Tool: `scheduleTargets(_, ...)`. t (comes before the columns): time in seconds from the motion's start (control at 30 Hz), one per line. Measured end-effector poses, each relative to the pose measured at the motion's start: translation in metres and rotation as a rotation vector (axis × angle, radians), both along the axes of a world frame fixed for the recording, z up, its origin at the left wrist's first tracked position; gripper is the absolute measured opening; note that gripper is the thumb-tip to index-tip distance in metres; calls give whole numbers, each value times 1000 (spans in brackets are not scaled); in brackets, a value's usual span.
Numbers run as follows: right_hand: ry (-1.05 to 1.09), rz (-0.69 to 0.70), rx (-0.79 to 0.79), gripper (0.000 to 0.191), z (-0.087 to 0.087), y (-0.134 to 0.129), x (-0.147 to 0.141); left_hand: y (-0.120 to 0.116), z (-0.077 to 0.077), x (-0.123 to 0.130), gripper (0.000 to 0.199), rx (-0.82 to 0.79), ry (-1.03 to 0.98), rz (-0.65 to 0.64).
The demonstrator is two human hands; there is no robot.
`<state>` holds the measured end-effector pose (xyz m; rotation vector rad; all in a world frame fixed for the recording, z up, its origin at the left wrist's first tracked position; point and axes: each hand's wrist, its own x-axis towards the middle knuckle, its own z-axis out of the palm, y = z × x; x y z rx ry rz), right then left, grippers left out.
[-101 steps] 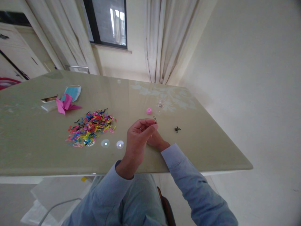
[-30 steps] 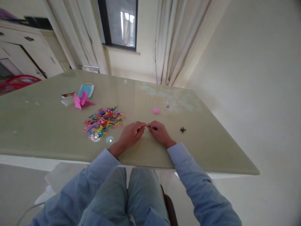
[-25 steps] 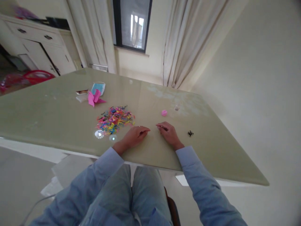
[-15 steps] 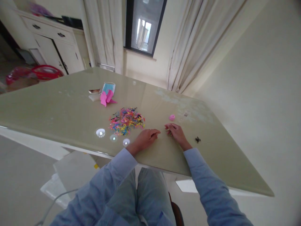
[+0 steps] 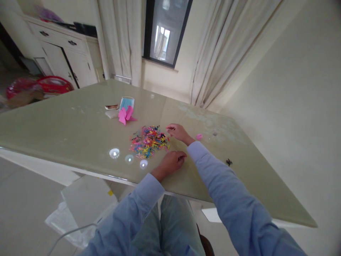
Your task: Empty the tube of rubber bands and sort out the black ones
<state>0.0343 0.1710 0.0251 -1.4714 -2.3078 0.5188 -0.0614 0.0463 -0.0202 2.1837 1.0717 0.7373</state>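
In head view, found loose heap of coloured bands [image 5: 148,141] left of and nearer the body than right hand [image 5: 176,131], with right fingertips closer than those of left hand [image 5: 171,163]. Noted curled left fingers; cannot tell closure of either hand.

- Looks from the wearer's head, forward and down across the table [image 5: 87,131].
- Sits near, above left hand [image 5: 172,163] and right hand [image 5: 179,132].
- Reaches the far window [image 5: 169,32], tilted sideways.

On my feed, a dark-framed window [image 5: 169,32] sits upper centre between pale curtains [image 5: 121,46]; cream cabinet [image 5: 53,58] upper left, light floor [image 5: 23,206] lower left.
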Motion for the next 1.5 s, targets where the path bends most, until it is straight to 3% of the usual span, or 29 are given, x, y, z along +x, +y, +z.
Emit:
scheduleTargets(0.33,-339,68,41,57,-7,46,-39,-3,8,2,31,-24,26,13)
scheduleTargets(0.6,-522,108,85,38,-9,51,-52,-2,8,4,25,-55,106,54)
scheduleTargets(0.9,-459,121,140,29,-12,37,-40,0,5,2,27,-28,39,31)
scheduleTargets(1.2,-82,-131,193,22,-7,3,-5,2,-3,-1,31,-29,-43,39)
scheduleTargets(1.27,152,-179,155,19,-4,-13,8,2,-3,-1,30,-35,-36,49)
scheduleTargets(1.33,541,-194,71,16,1,-34,22,3,-3,-2,30,-37,-41,51)
scheduleTargets(1.4,890,-166,-13,25,8,-59,36,3,-3,-3,30,-35,-55,48)
scheduleTargets(1.5,1160,-176,-48,34,21,-104,56,3,-4,-4,31,-35,-78,41)
